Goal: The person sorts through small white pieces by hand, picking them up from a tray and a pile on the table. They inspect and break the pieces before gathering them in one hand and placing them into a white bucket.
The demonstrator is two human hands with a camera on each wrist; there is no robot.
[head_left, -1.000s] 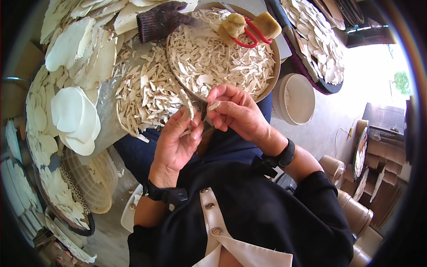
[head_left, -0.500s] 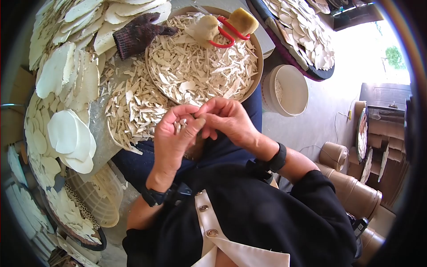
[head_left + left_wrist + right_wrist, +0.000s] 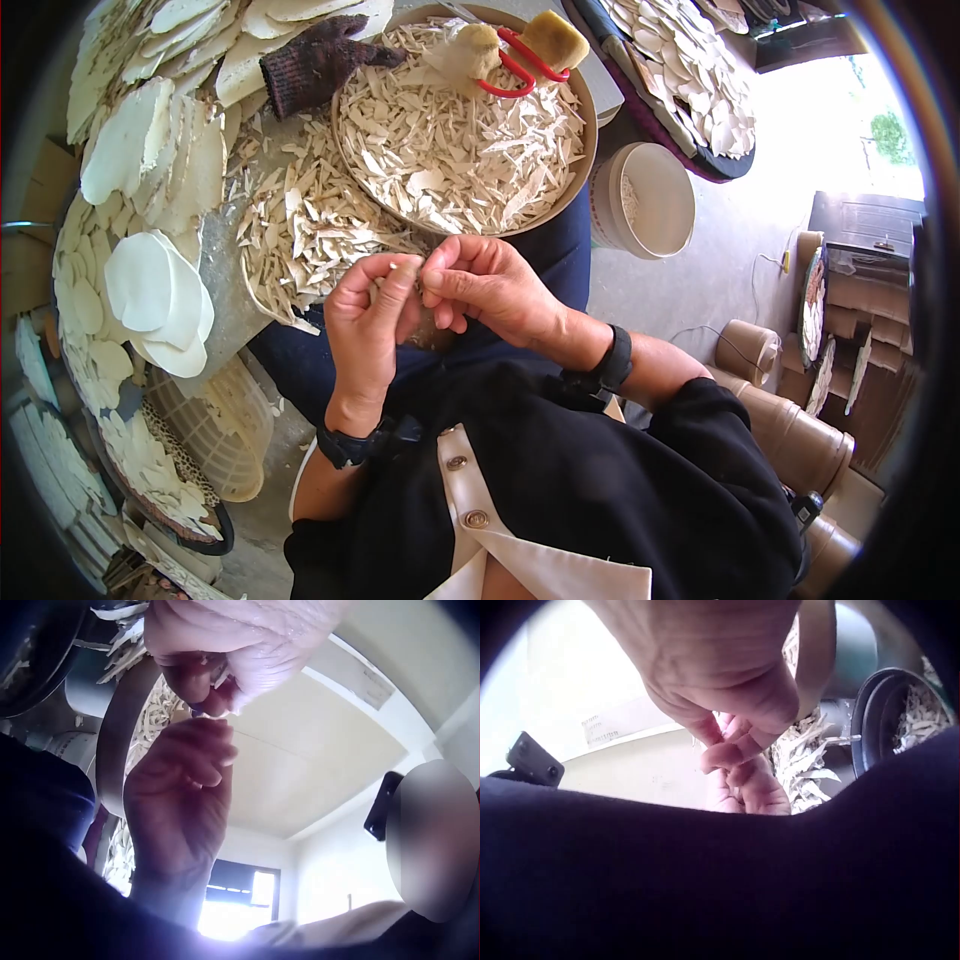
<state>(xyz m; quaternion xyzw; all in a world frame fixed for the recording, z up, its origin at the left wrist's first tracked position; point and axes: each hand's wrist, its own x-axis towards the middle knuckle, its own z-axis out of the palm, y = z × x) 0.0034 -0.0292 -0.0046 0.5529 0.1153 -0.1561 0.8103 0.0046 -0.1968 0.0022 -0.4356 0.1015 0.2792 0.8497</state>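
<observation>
In the head view my left hand (image 3: 362, 345) and right hand (image 3: 500, 300) meet at the fingertips, above my lap. Small pale chips (image 3: 376, 290) show in the curled fingers of the left hand. The right thumb and index finger pinch at the left fingertips, and the piece between them is mostly hidden. A pale sliver (image 3: 220, 671) peeks out among the left fingers in the left wrist view. Just beyond the hands lies a heap of pale, dry slivers (image 3: 300, 235), beside a round tray (image 3: 589, 130) full of similar chips.
Scissors with red handles (image 3: 527, 75) and yellow padding lie on the tray's chips. A dark knitted glove (image 3: 305, 72) is at its left edge. Stacked pale slices (image 3: 155, 285) stand at the left, above a plastic basket (image 3: 245, 440). A white bucket (image 3: 665, 205) stands at the right.
The hands were apart, the left with a long sliver and the right with a short piece. They have come together, with small chips in the left, then shifted slightly left. The head view has shifted.
</observation>
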